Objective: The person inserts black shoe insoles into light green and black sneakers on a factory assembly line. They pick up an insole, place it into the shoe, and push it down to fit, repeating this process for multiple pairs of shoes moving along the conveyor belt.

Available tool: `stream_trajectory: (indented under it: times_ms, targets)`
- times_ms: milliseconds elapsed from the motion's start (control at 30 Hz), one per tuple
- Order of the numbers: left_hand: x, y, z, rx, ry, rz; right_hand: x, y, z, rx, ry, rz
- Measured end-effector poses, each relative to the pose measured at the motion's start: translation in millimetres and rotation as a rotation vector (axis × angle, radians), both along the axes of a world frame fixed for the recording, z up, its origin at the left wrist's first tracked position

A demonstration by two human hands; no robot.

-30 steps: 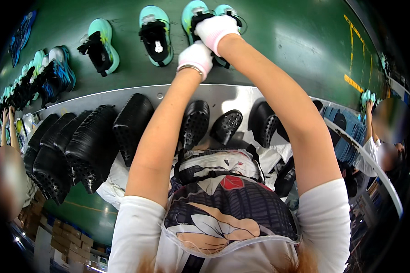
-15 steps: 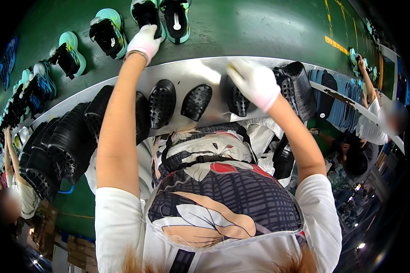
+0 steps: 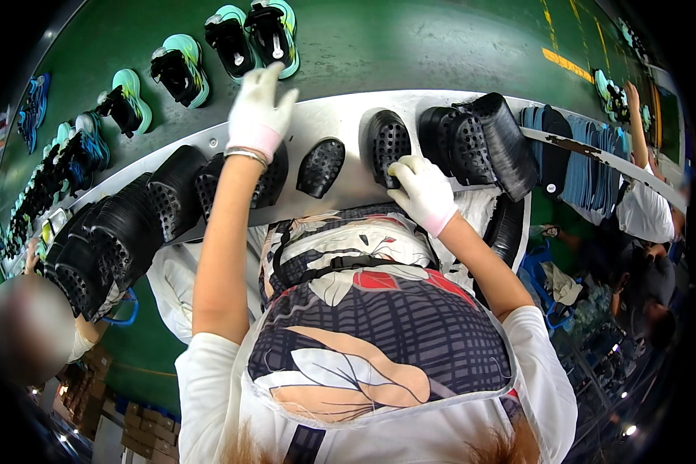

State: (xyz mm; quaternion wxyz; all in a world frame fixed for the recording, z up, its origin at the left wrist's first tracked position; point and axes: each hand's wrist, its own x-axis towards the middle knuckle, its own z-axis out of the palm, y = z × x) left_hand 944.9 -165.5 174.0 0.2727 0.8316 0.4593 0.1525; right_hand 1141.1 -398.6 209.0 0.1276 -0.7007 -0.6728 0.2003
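Observation:
My left hand [image 3: 261,116], in a white glove, is held with fingers apart over the edge between the metal ledge [image 3: 344,112] and the green surface [image 3: 441,46]. It holds nothing and is nearest a pair of black and mint-green sports shoes [image 3: 274,37] lying just beyond its fingertips. My right hand [image 3: 421,193], also gloved, has its fingers curled at the near end of a black perforated shoe-shaped insert [image 3: 389,143] on the ledge. Left of that lies another black perforated insert [image 3: 322,167], untouched. More inserts lie partly hidden behind my left wrist.
Nested stacks of black inserts [image 3: 124,232] line the ledge at left, and more inserts [image 3: 468,143] are at right. Beyond them stand blue-grey flat insoles [image 3: 572,151]. Further shoes [image 3: 124,100] lie in a row on the green surface. Other people are at both sides.
My left hand has let go of a sports shoe and drawn back, fingers spread. My right hand has moved down to the insert's near end. The whole view has shifted slightly.

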Motion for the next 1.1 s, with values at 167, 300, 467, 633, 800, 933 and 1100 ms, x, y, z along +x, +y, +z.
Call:
stream_trajectory:
  times_ms: [167,300,467,633,800,933,1100]
  targets:
    - [2,-30,-13,-0.227,-0.014,-0.082,7,4,-3,0.038,0.068,0.114]
    - [5,-43,-7,-0.379,-0.033,-0.159,5,9,17,0.017,0.125,0.11]
    - [15,-54,19,-1.373,-0.474,-0.073,-15,32,74,0.052,0.317,-0.002]
    - [10,-59,30,-1.709,-1.033,-0.128,-29,73,79,0.191,0.33,0.032]
    - [2,-39,23,-1.456,-1.087,0.054,-44,103,65,0.007,0.346,-0.096]
    - [-11,-21,43,-1.265,-1.051,0.194,-58,126,52,-0.062,0.265,-0.074]
    - [-16,-7,26,-1.217,-1.047,0.211,-66,150,46,-0.103,0.153,-0.039]
